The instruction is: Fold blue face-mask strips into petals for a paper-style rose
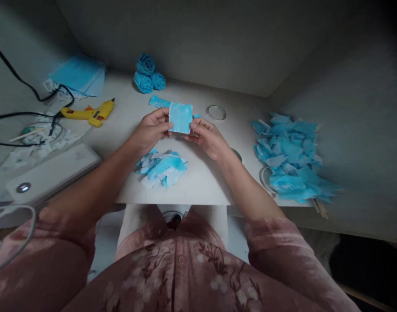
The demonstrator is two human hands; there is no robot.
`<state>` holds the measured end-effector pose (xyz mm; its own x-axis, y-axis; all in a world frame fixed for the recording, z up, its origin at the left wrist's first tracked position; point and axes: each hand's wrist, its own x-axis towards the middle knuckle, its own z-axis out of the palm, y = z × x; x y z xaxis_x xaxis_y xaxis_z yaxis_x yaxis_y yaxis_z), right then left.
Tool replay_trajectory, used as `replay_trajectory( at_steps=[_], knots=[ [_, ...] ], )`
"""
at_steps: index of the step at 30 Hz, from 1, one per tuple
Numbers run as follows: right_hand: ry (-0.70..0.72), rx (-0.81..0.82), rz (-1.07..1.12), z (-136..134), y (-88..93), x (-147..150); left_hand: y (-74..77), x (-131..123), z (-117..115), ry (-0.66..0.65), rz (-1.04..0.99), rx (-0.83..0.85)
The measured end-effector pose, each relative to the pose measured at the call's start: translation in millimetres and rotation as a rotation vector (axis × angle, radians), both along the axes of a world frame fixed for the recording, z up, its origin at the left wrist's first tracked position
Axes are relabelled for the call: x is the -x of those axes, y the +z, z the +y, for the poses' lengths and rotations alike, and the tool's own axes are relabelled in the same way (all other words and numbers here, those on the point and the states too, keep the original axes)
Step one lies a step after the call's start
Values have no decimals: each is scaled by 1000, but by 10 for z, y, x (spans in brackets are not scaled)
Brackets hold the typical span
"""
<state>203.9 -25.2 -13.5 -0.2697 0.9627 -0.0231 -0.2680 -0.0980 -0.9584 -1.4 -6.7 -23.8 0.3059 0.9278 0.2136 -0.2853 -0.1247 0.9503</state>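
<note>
A small blue square of face-mask fabric (180,118) with a pale edge is stretched upright between my two hands above the table. My left hand (154,126) pinches its left side, thumb in front and fingers behind. On the right side, my right hand (207,135) pinches the lower corner the same way. Just behind the square lies a flat blue strip (159,102), partly hidden by it. Below my hands, near the table's front edge, sits a loose heap of blue and white fabric scraps (162,168).
Three blue fabric roses (145,71) stand at the back, near stacked face masks (78,74). A yellow glue gun (89,113), its black cord and a white power bank (53,173) occupy the left. A metal ring (216,113) lies behind my right hand; a large scrap pile (287,151) covers the right.
</note>
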Motion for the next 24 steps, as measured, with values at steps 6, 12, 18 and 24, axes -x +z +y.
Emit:
replay_trajectory(
  at_steps=[6, 12, 18, 24],
  knots=[
    [146, 63, 22, -96, 60, 70, -83, -29, 16, -74, 9, -57],
    [146, 74, -15, -61, -74, 82, -126, -43, 48, 1, 121, -110],
    [-10, 54, -71, -14, -125, 80, -171, -27, 105, 70, 121, -148],
    [-20, -11, -116, -35, -105, 95, -209, -46, 138, 146, 162, -185]
  ],
)
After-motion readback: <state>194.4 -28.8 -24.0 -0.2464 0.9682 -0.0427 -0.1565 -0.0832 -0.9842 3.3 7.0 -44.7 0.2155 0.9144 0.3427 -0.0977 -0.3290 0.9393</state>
